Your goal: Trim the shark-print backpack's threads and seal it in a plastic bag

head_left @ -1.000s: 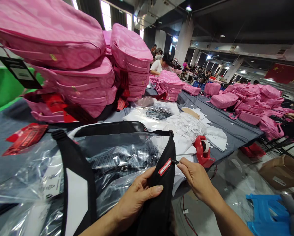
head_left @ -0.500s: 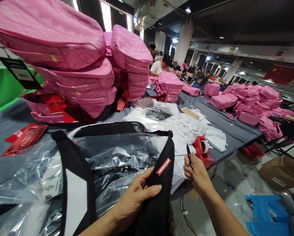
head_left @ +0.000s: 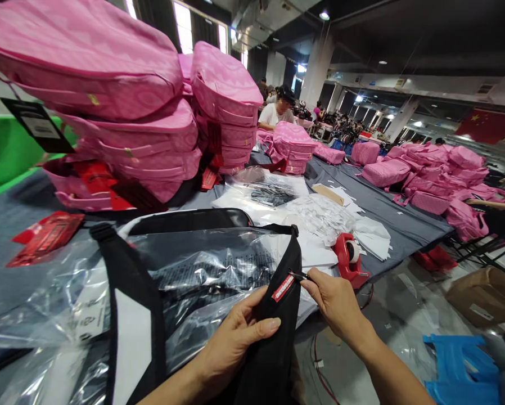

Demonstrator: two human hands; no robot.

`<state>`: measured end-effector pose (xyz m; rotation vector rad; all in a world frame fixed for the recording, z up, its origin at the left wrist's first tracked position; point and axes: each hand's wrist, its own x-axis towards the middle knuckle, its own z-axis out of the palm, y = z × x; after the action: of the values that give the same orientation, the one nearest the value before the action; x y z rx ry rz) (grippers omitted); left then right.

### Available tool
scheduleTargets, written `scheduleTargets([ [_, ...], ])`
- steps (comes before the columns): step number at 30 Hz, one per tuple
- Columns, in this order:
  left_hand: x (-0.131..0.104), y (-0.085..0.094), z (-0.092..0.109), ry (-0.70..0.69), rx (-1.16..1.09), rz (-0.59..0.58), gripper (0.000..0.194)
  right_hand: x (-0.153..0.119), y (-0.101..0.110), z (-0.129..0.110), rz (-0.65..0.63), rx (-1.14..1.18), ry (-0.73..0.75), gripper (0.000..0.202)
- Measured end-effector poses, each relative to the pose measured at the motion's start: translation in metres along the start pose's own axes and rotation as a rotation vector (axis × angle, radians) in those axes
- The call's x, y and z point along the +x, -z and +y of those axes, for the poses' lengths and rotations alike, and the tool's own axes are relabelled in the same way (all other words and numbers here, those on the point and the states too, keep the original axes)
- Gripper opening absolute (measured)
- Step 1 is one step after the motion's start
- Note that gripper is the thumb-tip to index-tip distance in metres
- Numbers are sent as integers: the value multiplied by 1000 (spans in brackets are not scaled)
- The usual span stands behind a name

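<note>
My left hand [head_left: 242, 332] is closed on a black backpack shoulder strap [head_left: 273, 343], thumb on top and fingers behind its edge. A red label [head_left: 283, 288] with white lettering sits on this strap. In my right hand [head_left: 330, 295] is a slim black pointed tool [head_left: 303, 276], its tip touching the strap at the label's upper right end. I cannot tell whether it is tweezers or snips. The other strap [head_left: 128, 304], black with a white panel, lies to the left. Clear plastic wrapping [head_left: 210, 261] covers the backpack body between the straps.
Stacked pink backpacks [head_left: 126, 107] rise at the back left, and more pink bags [head_left: 438, 169] pile up on the right. A red tape dispenser [head_left: 347, 264] stands near the table edge beside plastic and paper pieces [head_left: 320, 219]. Below is a blue stool [head_left: 461, 365]. A person [head_left: 275, 112] works behind.
My right hand has moved left and brought the black tool's tip from the air near the tape dispenser to the label. My left hand keeps its grip on the strap.
</note>
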<state>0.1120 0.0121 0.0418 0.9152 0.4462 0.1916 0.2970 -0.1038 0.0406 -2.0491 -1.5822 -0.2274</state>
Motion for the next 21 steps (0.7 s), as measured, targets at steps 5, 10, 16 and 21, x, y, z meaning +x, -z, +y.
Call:
scheduleTargets([
  [5,0,1,1,18,10,-16,55,4,1,6,40,-97,83,63],
  [10,-1,0,2,20,24,-31,61,8,-3,8,-23,387,-138,64],
  [16,1,0,2,44,-45,-48,65,5,-2,15,-61,856,-290,58],
  [21,6,7,0,75,-166,-63,60,0,5,25,-58,692,-159,54],
])
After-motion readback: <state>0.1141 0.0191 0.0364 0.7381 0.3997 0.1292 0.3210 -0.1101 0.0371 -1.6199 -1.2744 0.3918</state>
